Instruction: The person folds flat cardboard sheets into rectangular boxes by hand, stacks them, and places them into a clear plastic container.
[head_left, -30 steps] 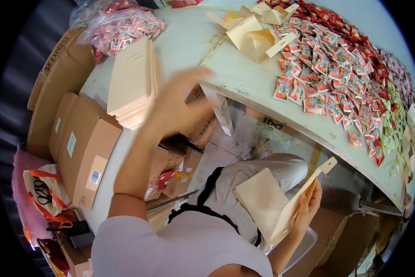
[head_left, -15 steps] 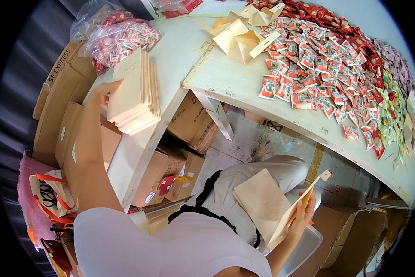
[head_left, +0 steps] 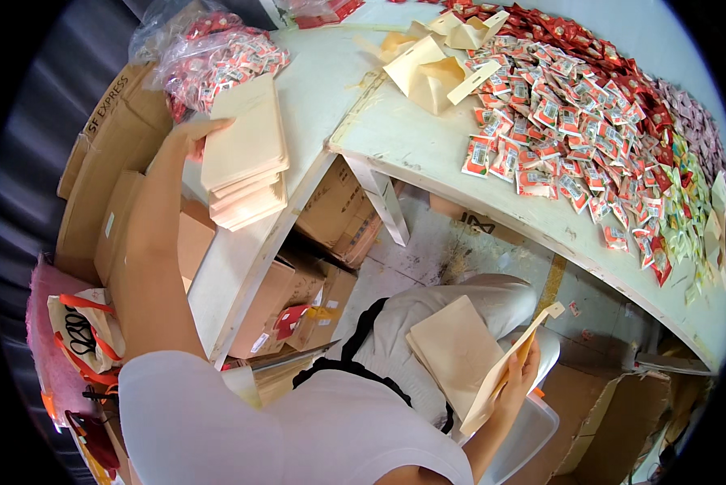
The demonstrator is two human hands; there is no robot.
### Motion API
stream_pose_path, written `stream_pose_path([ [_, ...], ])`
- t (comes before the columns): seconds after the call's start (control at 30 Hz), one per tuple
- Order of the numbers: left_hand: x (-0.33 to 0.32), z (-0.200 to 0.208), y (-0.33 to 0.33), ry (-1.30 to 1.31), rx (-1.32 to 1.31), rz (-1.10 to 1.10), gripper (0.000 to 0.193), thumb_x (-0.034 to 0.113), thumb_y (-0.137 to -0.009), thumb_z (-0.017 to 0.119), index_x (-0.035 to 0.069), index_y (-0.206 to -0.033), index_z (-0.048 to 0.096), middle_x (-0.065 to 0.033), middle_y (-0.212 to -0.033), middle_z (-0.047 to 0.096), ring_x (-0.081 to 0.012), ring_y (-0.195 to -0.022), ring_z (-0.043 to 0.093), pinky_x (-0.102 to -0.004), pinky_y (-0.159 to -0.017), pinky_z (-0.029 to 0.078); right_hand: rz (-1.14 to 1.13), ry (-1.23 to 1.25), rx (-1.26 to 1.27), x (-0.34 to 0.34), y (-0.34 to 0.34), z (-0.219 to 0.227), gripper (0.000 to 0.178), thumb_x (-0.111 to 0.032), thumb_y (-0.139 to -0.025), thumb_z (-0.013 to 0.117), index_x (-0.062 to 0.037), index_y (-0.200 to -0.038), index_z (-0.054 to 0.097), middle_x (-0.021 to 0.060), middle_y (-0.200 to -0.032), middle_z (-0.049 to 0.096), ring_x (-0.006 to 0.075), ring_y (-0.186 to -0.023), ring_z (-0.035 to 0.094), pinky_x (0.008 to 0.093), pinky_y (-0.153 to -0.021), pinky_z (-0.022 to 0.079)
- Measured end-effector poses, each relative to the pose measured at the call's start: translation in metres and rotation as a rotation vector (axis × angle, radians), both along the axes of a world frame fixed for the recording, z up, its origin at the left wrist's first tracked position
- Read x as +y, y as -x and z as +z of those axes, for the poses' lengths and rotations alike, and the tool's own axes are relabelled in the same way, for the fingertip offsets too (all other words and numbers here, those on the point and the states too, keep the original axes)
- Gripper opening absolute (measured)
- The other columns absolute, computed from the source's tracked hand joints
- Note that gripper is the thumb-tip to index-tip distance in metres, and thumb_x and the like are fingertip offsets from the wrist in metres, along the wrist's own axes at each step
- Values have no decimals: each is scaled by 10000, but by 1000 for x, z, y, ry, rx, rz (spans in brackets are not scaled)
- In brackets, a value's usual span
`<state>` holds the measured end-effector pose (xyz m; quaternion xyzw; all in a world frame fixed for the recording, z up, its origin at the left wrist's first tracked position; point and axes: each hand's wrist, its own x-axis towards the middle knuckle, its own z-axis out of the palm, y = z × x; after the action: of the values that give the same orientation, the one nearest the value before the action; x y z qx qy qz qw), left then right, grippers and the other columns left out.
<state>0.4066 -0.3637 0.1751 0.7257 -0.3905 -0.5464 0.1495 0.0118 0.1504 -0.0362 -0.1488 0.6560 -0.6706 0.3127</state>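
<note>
On the left table stands a stack of flat cream paper cartons [head_left: 247, 137]. My left hand [head_left: 207, 137] grips the stack's left edge near its upper corner, the thumb over the top sheet and the other fingers partly hidden. The upper cartons sit slightly out of line with those below. Over my lap, my right hand [head_left: 520, 376] is closed around a partly folded cream carton [head_left: 492, 388] with a narrow slotted flap at its upper end. More flat cream cartons [head_left: 453, 343] lie on my thigh, touching the held one.
Several opened cream cartons [head_left: 432, 77] stand on the far table, beside a wide heap of small red-and-white packets [head_left: 557, 121]. Red, green and purple packets border the heap. A clear bag of packets [head_left: 217, 61] lies behind the stack. Cardboard boxes [head_left: 331, 202] sit under the tables.
My left hand has moved slightly up and right on the stack, and the upper cartons have shifted away from the lower ones. My right hand and its carton have dipped slightly.
</note>
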Motion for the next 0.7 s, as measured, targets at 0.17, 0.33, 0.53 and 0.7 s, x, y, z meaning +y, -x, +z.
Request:
stream_pose_path([
  [0.17,-9,8,14,42,-97,4,439,335,-637,760,76,-948,589,-41,-890,634,-140,-734,620,-309,-642,515,-11,26,22,2,-1,-2,484,-180,-792,552,-9,-1219,401,83,-1073,482,151,-987,452,272,-881,334],
  [0.33,-15,4,13,79,-40,-9,457,344,-675,715,53,-998,573,-84,-937,620,-156,-782,614,-330,-680,508,-41,34,0,6,-4,-1,503,-181,-784,556,-13,-1230,395,83,-1093,475,156,-1002,445,271,-890,324],
  [0.53,-5,-1,17,245,177,-64,463,298,-728,649,-20,-1043,532,-140,-954,600,-224,-809,608,-351,-723,501,-28,32,1,18,2,-4,504,-174,-779,554,-16,-1229,392,82,-1085,476,156,-998,446,269,-885,328],
  [0.7,15,1,16,428,456,-1,412,249,-762,608,-35,-1046,520,-146,-945,597,-226,-800,603,-344,-702,510,-26,10,-14,26,1,-6,480,-134,-770,549,-19,-1215,409,74,-1060,479,146,-966,454,264,-841,357],
])
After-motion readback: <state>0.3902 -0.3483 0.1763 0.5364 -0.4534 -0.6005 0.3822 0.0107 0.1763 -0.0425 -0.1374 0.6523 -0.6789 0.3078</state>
